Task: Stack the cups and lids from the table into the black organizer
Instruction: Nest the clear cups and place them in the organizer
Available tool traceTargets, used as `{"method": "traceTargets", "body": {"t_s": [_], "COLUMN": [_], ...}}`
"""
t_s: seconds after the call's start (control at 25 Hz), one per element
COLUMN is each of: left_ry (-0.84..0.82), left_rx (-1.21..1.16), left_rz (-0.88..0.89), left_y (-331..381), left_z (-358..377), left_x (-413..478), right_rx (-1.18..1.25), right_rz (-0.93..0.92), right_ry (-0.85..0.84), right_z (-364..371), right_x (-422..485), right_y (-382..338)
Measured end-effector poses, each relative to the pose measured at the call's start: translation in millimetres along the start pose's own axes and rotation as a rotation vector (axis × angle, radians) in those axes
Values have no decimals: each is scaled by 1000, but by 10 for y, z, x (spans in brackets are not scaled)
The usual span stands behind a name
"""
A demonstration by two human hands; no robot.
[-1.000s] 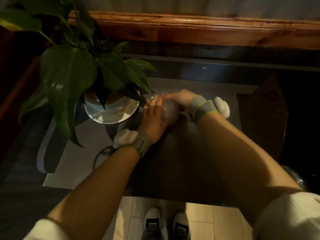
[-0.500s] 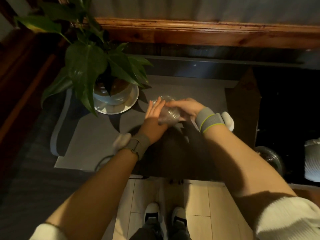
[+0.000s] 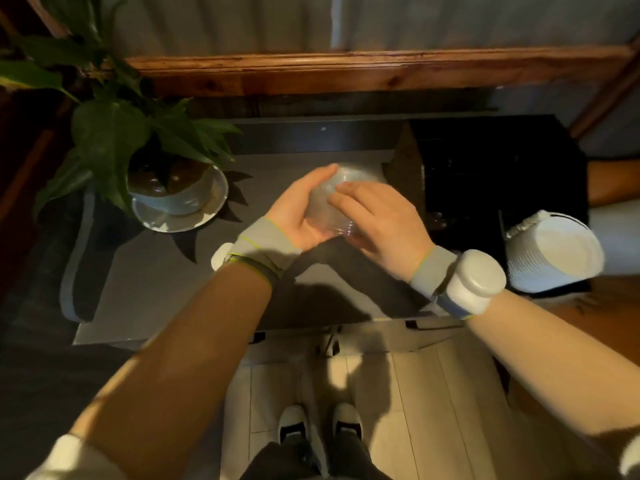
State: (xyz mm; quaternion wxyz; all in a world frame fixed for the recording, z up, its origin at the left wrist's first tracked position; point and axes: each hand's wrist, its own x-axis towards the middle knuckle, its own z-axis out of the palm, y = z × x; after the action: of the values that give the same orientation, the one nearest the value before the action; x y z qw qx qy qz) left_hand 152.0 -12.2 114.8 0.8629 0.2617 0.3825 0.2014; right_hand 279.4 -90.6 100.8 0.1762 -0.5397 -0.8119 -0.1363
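A stack of clear plastic lids (image 3: 329, 206) is held above the grey table (image 3: 156, 271), clasped from both sides. My left hand (image 3: 298, 216) cups its left side with the palm turned inward. My right hand (image 3: 381, 220) lies over its right and top side, fingers spread across it. The black organizer (image 3: 495, 188) stands right of my hands at the table's right end. In its near compartment lies a stack of white paper cups (image 3: 554, 251) on its side, bases facing me.
A potted green plant (image 3: 166, 181) on a white saucer (image 3: 180, 216) stands at the table's left. A wooden ledge (image 3: 346, 71) runs along the back wall. The table's front edge is close to my feet on the pale floor.
Both hands have carried the clear lids to the right, toward the black organizer. The view has swung right, bringing the organizer and its white cups into sight.
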Motion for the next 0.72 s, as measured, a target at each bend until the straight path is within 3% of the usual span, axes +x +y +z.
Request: {"method": "traceTargets", "body": {"t_s": [0.16,0.36,0.52,0.72], "left_ry": [-13,19,-32,28], "left_rx": [88,335,577,869], "left_rz": [94,194,71,-15], "left_y": [-201,-441,-735,-1063], "left_z": [345,949,1324,1430], "left_x": [124,211,394,898], "right_rx": [-1,-92,-128,-78], "right_rz": [45,276,366,446], "right_ry": [-33,21,-8,-205], "right_z": [-262,-414,-432,-353], "right_x": [-371,-1098,-1604,-1900], "right_y": [169,457,616,740]}}
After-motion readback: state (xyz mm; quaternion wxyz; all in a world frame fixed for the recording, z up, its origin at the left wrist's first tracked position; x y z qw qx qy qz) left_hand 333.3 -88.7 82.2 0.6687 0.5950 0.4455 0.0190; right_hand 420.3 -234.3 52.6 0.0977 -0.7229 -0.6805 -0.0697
